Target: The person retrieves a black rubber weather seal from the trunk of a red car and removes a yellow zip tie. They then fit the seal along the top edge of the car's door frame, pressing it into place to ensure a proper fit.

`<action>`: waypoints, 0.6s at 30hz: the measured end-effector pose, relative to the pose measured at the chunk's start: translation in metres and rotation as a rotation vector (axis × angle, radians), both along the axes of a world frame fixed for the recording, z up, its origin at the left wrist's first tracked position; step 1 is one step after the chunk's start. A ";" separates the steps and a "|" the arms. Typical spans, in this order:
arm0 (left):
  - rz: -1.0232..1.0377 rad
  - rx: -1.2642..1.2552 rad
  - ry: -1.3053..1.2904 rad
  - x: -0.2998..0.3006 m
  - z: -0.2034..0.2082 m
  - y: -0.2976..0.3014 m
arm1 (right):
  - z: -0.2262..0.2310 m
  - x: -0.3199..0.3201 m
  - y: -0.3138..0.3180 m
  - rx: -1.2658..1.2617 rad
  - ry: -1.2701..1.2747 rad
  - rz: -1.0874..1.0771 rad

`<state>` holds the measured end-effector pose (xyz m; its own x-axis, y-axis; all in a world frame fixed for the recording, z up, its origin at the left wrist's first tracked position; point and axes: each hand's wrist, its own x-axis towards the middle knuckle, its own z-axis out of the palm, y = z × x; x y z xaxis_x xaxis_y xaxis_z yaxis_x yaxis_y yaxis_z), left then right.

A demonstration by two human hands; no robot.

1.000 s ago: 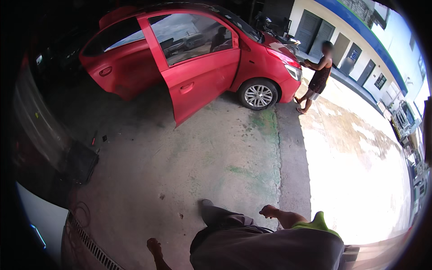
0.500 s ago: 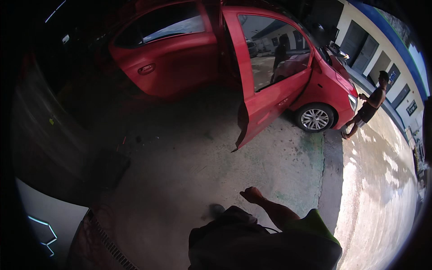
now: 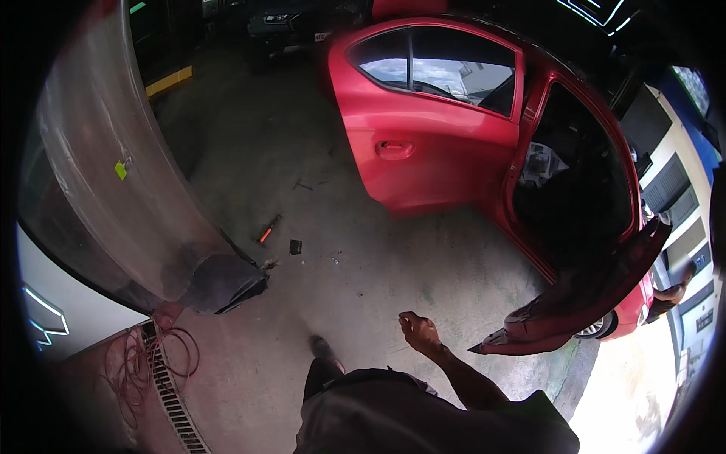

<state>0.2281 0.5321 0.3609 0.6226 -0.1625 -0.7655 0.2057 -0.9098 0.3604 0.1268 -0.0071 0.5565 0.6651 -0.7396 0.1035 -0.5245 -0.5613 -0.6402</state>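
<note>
My right hand (image 3: 420, 333) hangs in front of my body, its fingers loosely curled, with no object showing in it. My left hand is out of the picture. Ahead of me stands a red car (image 3: 446, 163). Its front door (image 3: 575, 303) swings out, open, to the right of my hand, with a gap between the two. Through the front door opening, pale paper or sheeting (image 3: 541, 163) shows in the dark cabin. My shoe (image 3: 324, 349) is on the concrete floor, blurred.
A dull grey car body panel (image 3: 113, 159) with yellow-green tape curves along the left. An orange-handled tool (image 3: 269, 228) and a small dark block (image 3: 295, 247) lie on the floor. A red hose (image 3: 128, 371) coils by the drain grate (image 3: 172, 397). A person (image 3: 669, 296) stands far right.
The view has swung left: the red car and the person now sit further right. The grey panel, floor tools and hose have come into clear sight. My right hand stays curled near my front.
</note>
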 end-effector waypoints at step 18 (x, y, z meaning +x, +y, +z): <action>-0.360 -1.514 -0.215 0.573 0.380 -0.760 | 0.155 0.360 -0.309 -0.609 -0.420 -0.288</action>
<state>0.8009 -0.2281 0.7408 0.4553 -0.8252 0.3343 -0.1075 0.3218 0.9407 0.4873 -0.3162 0.7114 0.2720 -0.6091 0.7450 -0.4849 -0.7555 -0.4406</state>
